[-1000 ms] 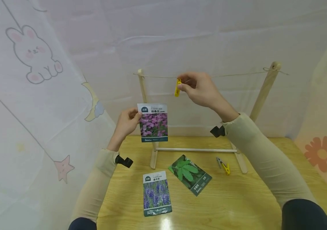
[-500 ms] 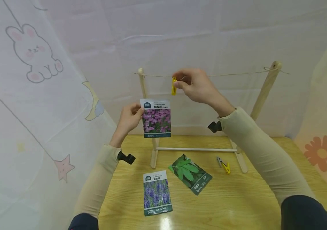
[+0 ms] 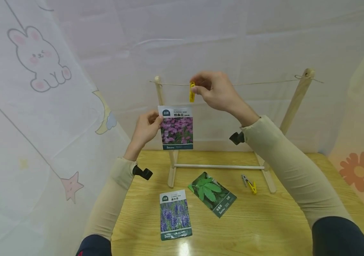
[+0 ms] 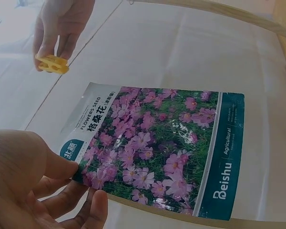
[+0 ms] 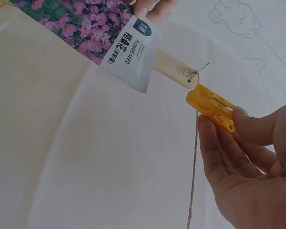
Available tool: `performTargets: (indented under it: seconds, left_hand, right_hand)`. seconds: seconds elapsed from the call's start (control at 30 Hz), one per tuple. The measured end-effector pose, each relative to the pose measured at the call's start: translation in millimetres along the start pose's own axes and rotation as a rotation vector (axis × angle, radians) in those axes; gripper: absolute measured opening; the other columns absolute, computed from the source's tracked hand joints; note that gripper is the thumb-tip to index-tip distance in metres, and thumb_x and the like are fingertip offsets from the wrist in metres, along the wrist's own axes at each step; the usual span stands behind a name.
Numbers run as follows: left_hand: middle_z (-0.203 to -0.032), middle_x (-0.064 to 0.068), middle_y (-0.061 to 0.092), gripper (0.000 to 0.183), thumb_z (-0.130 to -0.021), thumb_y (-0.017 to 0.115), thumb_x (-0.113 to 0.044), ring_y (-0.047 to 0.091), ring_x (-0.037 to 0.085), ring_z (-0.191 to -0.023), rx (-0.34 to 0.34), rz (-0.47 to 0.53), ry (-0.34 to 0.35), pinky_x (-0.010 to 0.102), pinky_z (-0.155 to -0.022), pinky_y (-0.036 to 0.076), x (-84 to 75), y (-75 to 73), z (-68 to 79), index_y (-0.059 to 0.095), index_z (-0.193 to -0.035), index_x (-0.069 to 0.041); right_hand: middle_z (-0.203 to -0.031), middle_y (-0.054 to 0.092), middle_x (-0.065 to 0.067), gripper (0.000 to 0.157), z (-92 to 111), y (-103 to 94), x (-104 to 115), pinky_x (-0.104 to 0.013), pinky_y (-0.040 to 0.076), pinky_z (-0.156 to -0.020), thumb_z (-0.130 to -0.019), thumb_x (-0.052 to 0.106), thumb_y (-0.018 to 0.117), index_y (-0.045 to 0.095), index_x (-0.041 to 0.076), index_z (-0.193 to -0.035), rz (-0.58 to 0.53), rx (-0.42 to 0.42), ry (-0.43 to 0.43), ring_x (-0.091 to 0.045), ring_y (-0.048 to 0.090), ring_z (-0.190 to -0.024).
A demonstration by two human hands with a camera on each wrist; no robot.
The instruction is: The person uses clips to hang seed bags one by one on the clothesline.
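My left hand [image 3: 148, 127] pinches the upper left edge of a seed packet [image 3: 177, 132] with pink flowers, held upright below the string. In the left wrist view the thumb lies on the printed front of the packet [image 4: 155, 148] and the fingers curl behind it. My right hand [image 3: 217, 90] pinches a yellow clothespin [image 3: 192, 92] at the string [image 3: 252, 83], just above the packet's top edge. The right wrist view shows thumb and fingertips on the handle end of the clothespin [image 5: 212, 107], its other end pointing away from the palm and overlapping the string.
A wooden frame [image 3: 292, 103] carries the string between two posts. On the table [image 3: 249, 227] lie a lavender seed packet [image 3: 175, 215], a green-leaf packet [image 3: 212, 193] and a grey-and-yellow clothespin [image 3: 249, 185]. A pale printed cloth [image 3: 82, 149] hangs behind and at the sides.
My left hand has raised the pink-flower packet and shifted it right, closer to the string. My right hand has moved the yellow clothespin slightly left and up.
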State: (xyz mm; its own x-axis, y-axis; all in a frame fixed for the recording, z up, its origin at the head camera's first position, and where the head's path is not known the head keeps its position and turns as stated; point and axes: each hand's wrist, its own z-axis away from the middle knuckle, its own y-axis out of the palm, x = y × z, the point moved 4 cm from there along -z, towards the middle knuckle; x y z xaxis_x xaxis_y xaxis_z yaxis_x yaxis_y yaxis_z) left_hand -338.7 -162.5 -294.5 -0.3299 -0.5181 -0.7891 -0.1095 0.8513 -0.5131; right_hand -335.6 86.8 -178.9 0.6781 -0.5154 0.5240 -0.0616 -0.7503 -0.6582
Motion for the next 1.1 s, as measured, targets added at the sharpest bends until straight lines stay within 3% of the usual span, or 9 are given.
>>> performTargets:
  seconds: [0.5,0.83,1.1]
  left_hand:
    - [-0.114,0.013,0.070,0.030,-0.105,0.054,-0.027,0.068,0.025,-0.098,-0.015,-0.024,0.021,0.040,-0.084,0.059,-8.5,-1.6,-7.6,0.067,-0.121,-0.006]
    - [-0.111,0.013,0.071,0.026,-0.104,0.055,-0.023,0.068,0.026,-0.096,-0.027,-0.009,0.031,0.041,-0.082,0.058,-14.5,-1.3,-13.2,0.068,-0.118,-0.005]
    - [-0.109,0.014,0.072,0.024,-0.103,0.057,-0.023,0.070,0.026,-0.093,-0.040,0.023,0.027,0.040,-0.081,0.059,-20.0,-1.8,-18.8,0.069,-0.115,-0.005]
  right_hand:
    - [-0.110,0.072,-0.009,0.021,-11.5,-2.1,2.9,-0.035,0.053,-0.082,-0.099,0.013,0.064,0.071,0.006,-0.117,0.003,-0.039,0.005,-0.019,0.068,-0.093]
    - [-0.104,0.072,-0.005,0.017,-19.0,-4.5,8.8,-0.029,0.052,-0.078,-0.099,0.014,0.065,0.071,0.008,-0.113,0.022,-0.059,0.019,-0.014,0.066,-0.087]
    - [-0.102,0.073,-0.007,0.014,-26.4,-5.9,13.0,-0.029,0.053,-0.078,-0.099,0.011,0.065,0.072,0.007,-0.110,0.021,-0.078,0.000,-0.020,0.069,-0.089]
